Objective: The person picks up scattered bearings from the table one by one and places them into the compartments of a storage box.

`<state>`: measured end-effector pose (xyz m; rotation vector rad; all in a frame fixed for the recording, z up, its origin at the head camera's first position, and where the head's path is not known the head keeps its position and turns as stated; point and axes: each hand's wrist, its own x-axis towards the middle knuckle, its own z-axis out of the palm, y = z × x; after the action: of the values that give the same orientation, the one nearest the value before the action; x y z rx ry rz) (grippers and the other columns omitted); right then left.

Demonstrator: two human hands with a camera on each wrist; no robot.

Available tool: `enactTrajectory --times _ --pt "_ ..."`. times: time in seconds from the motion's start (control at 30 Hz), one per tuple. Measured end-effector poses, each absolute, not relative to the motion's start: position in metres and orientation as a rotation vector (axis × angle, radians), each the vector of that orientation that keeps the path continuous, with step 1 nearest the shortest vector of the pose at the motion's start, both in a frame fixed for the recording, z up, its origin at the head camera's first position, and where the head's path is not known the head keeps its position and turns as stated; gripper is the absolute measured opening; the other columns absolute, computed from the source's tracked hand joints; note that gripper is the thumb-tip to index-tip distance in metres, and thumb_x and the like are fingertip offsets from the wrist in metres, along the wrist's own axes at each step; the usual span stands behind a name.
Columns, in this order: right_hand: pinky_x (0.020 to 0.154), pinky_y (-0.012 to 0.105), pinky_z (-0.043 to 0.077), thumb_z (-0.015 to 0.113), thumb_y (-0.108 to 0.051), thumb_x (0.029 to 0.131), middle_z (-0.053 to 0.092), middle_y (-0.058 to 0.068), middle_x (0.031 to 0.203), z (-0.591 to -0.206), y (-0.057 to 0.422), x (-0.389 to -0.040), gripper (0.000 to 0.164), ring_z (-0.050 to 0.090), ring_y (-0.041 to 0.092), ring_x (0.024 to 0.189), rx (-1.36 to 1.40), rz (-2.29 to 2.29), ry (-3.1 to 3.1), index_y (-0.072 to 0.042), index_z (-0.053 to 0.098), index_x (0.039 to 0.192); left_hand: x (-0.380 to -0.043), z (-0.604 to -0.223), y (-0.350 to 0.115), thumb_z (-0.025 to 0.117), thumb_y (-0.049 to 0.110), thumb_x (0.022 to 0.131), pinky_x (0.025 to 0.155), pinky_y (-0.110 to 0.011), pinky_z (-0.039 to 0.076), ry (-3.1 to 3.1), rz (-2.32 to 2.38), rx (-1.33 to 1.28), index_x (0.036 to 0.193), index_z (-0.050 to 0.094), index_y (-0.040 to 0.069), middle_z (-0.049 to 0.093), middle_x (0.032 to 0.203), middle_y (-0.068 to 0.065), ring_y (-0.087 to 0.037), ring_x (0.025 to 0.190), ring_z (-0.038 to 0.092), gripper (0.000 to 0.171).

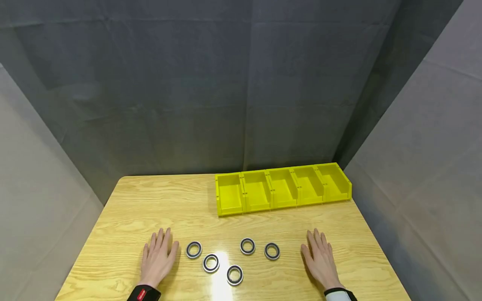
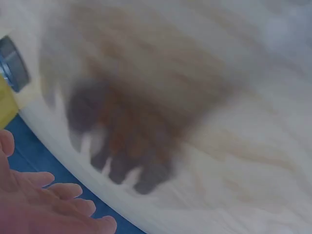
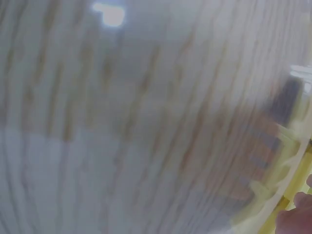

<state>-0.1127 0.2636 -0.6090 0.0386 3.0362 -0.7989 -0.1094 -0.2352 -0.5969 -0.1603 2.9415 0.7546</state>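
Note:
Several ring-shaped ball bearings with dark seals and bright metal rims lie flat on the wooden table point(image 1: 124, 234), spread between the two hands. My left hand point(image 1: 157, 259), palm down with fingers straight, is nearest to the leftmost bearing point(image 1: 193, 250). Beyond that one are a second bearing point(image 1: 211, 263) and a front bearing point(image 1: 234, 275). On the other side, my right hand point(image 1: 320, 260) has its fingers extended, to the right of the rightmost bearing point(image 1: 272, 251); another bearing point(image 1: 247, 246) lies left of that. Neither hand holds anything. The left wrist view shows one bearing point(image 2: 13, 63) at its left edge.
A row of joined yellow bins point(image 1: 284, 188) stands along the back right of the table, angled slightly, open toward the front. Grey cloth point(image 1: 180, 92) hangs behind the table, with paler panels on both sides. Light glares on the tabletop near the bearings.

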Motion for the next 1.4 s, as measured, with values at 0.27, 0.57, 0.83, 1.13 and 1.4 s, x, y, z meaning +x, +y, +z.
enactTrajectory --times 0.27,0.57,0.83,1.13,1.4 --pt "0.117 0.073 0.012 0.044 -0.036 0.107 0.020 0.031 0.163 -0.610 0.262 -0.113 0.062 0.013 0.054 0.151 0.046 -0.828 3.025 0.001 0.032 0.156 -0.144 -0.586 -0.203 0.036 0.047 0.107 0.125 -0.065 0.004 2.928 0.983 -0.154 0.161 0.019 0.006 0.017 0.166 -0.025 -0.046 0.155 0.008 0.071" --pt "0.118 0.072 0.012 0.044 -0.033 0.107 0.020 0.031 0.163 -0.609 0.256 -0.113 0.060 0.013 0.055 0.151 0.049 -0.865 3.013 0.001 0.032 0.156 -0.179 -0.570 -0.169 0.046 0.043 0.105 0.121 -0.067 0.017 2.696 1.426 -0.197 0.161 0.018 0.005 0.020 0.165 -0.028 -0.051 0.151 0.019 0.073" --pt "0.119 0.071 0.011 0.044 -0.033 0.107 0.019 0.031 0.164 -0.608 0.253 -0.113 0.060 0.012 0.054 0.151 0.047 -0.896 2.999 0.000 0.032 0.156 -0.199 -0.567 -0.151 0.050 0.039 0.105 0.122 -0.062 0.023 2.569 1.648 -0.175 0.159 0.019 0.001 0.023 0.164 -0.027 -0.047 0.152 0.023 0.074" --pt "0.118 0.072 0.012 0.043 -0.033 0.107 0.021 0.031 0.163 -0.607 0.247 -0.115 0.060 0.013 0.054 0.151 0.022 -0.932 3.001 0.001 0.033 0.155 -0.223 -0.571 -0.132 0.053 0.026 0.104 0.121 -0.059 0.029 2.471 1.813 -0.176 0.156 0.020 -0.008 0.025 0.159 -0.036 -0.052 0.148 0.029 0.070" --pt "0.119 0.071 0.011 0.044 -0.033 0.107 0.021 0.030 0.164 -0.609 0.243 -0.116 0.060 0.013 0.053 0.152 0.031 -0.941 2.986 0.000 0.033 0.156 -0.238 -0.576 -0.121 0.051 0.022 0.104 0.120 -0.058 0.030 2.425 1.862 -0.171 0.155 0.019 -0.011 0.022 0.158 -0.039 -0.053 0.146 0.029 0.068"
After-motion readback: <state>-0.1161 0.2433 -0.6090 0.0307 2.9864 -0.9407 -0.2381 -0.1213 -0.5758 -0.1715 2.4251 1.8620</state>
